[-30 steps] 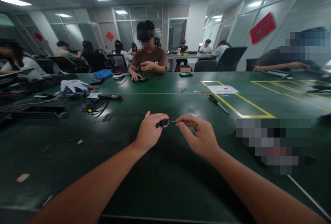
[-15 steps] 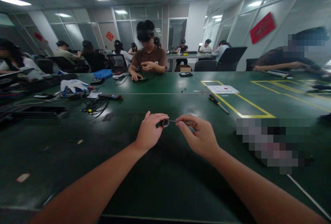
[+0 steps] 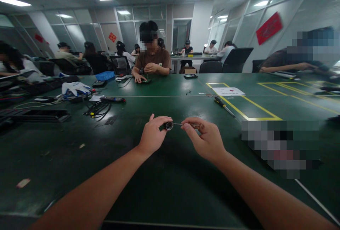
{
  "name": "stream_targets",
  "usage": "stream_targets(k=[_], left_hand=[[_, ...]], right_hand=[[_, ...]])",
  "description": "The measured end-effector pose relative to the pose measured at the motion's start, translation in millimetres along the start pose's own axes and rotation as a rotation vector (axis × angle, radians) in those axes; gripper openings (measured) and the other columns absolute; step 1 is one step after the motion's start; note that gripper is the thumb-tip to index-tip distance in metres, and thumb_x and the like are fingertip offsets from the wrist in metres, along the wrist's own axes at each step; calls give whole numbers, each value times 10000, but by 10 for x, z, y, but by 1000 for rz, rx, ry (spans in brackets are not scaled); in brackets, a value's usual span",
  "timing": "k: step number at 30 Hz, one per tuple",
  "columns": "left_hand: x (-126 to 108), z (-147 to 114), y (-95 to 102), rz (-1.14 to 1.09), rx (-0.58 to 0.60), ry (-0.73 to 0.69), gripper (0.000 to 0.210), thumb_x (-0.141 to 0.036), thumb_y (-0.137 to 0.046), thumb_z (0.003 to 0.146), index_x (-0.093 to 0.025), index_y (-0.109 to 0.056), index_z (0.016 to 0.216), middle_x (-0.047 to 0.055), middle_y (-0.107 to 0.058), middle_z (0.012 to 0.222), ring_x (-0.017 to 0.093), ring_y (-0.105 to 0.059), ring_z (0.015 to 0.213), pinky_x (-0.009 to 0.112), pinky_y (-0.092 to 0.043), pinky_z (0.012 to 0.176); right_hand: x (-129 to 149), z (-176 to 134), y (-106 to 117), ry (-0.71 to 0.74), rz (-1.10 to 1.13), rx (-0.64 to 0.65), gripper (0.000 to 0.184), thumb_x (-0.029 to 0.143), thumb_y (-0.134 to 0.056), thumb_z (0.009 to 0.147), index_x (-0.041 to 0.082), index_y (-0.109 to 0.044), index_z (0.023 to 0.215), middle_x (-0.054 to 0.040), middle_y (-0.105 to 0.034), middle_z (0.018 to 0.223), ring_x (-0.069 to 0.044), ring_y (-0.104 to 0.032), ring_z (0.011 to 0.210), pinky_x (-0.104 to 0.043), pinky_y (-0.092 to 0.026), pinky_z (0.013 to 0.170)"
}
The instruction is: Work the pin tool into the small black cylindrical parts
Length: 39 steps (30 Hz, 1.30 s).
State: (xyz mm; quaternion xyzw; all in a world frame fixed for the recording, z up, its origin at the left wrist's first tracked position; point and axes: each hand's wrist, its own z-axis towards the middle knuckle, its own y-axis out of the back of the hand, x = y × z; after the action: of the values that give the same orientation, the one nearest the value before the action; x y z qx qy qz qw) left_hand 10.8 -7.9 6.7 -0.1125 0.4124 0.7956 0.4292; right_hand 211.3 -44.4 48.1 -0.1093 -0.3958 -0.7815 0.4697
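My left hand is closed around a small dark cylindrical part, whose round, metal-rimmed end faces me. In my right hand is a thin screwdriver with a translucent brownish handle, gripped between thumb and fingers. Its slim metal shaft points left, with the tip at the side of the cylindrical part. Whether the tip sits in a screw or only touches the side I cannot tell. Both hands are held over the green table; my fingers hide much of the part.
A yellow-and-black screwdriver lies ahead to the right, near a paper sheet. Left are a pen-like tool, black cables, white gloves and a blue basket. A co-worker sits opposite.
My right hand and its screwdriver have barely shifted, and the shaft looks slightly more level. The part in my left hand stays in nearly the same place.
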Motion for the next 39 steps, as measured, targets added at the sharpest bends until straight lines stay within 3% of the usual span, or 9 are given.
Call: stream_targets(k=[7,15,19,39], left_hand=[[-5,-4,-1,2,1,-17,270,-79,-674,865,-265,-739,1050,20,-774,1159,201,-718,1100,607,-267,1232],[4,-12,-22,-12,11,-12,286,-69,-674,862,-277,-739,1047,6,-774,1158,192,-716,1104,607,-252,1235],[9,-8,-23,-8,9,-19,277,-80,-684,863,-278,-739,1049,6,-775,1151,195,-718,1095,607,-249,1236],[8,-6,-12,10,0,-27,295,-77,-687,851,-272,-741,1066,14,-773,1159,202,-714,1099,595,-263,1235]], right_hand=[[-12,4,-22,-10,12,37,142,266,-588,961,212,-717,987,-42,-801,891,-197,-762,796,-302,-551,731],[-6,23,17,-4,-42,44,169,273,-577,967,202,-713,896,-23,-775,776,-178,-732,697,-290,-510,682],[-9,13,14,0,-21,3,172,285,-561,977,202,-710,948,-38,-789,824,-188,-747,737,-291,-516,677],[-15,5,-8,28,-32,68,147,260,-596,952,215,-736,955,-29,-787,835,-184,-740,734,-289,-550,715]])
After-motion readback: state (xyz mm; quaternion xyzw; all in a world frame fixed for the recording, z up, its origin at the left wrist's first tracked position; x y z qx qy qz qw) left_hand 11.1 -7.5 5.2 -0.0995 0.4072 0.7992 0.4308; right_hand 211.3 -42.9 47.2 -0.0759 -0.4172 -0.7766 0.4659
